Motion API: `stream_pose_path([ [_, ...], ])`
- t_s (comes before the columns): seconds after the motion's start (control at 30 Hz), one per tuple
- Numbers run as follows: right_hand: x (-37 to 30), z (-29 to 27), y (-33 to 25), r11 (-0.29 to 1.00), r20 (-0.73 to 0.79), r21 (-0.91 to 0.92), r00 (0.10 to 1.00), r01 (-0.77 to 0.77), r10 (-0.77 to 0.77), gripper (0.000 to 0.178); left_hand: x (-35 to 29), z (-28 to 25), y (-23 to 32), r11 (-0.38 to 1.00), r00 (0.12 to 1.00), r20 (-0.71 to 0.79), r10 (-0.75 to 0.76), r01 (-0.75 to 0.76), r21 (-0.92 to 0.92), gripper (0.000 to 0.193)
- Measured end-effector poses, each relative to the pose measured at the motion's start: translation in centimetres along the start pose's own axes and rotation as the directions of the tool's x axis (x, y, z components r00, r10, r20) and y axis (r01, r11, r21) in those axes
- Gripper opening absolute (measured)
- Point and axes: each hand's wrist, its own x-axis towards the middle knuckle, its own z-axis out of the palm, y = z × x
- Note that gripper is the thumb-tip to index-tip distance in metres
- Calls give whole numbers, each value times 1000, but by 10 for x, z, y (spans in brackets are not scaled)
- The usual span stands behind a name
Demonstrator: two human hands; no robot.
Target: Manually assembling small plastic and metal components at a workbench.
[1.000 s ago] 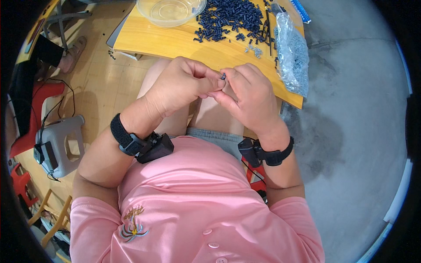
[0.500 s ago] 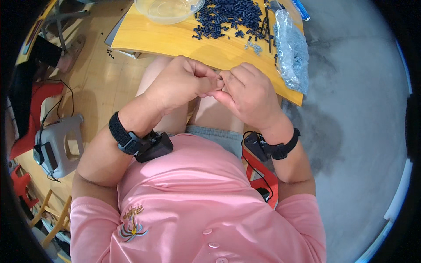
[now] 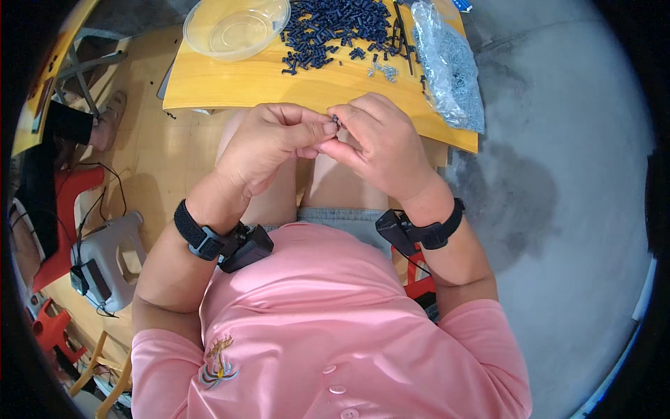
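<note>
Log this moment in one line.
left hand: pinching small dark piece | right hand: at same piece | table: dark pieces, clear bowl, plastic bag

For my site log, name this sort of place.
Probably a small indoor workshop: a heap of small dark-blue cylindrical parts and a clear plastic bag of silvery pieces share a yellow wooden table.

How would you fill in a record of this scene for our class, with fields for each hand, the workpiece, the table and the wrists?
Left hand: left hand, thumb and fingers pinching the workpiece
Right hand: right hand, fingers beside the workpiece; exact grip unclear
Workpiece: small dark piece, mostly hidden
Table: yellow table with clear bowl, dark pile, small silvery pieces, plastic bag
Wrists: black strapped device on each
</note>
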Motion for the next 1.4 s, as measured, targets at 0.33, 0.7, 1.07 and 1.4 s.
stream_pose_path([
  [0.33, 3, -9, -9, 993, 164, -113, 986, 46, -27, 24, -4, 5, 1, 983, 998, -49, 49, -40, 178, 16],
  [0.7, -3, -3, -10, 976, 172, -156, 977, 150, -123, 19, -8, 4, -4, 983, 997, -51, 64, -54, 178, 12],
  [1.07, 2, -9, -16, 989, 151, -126, 987, 72, -53, 22, -11, 7, 3, 978, 996, -59, 63, -50, 203, 14],
  [1.4, 15, -23, -15, 995, 361, -95, 932, 0, 35, 19, -4, 4, 4, 971, 999, -51, 5, 7, 239, 20],
])
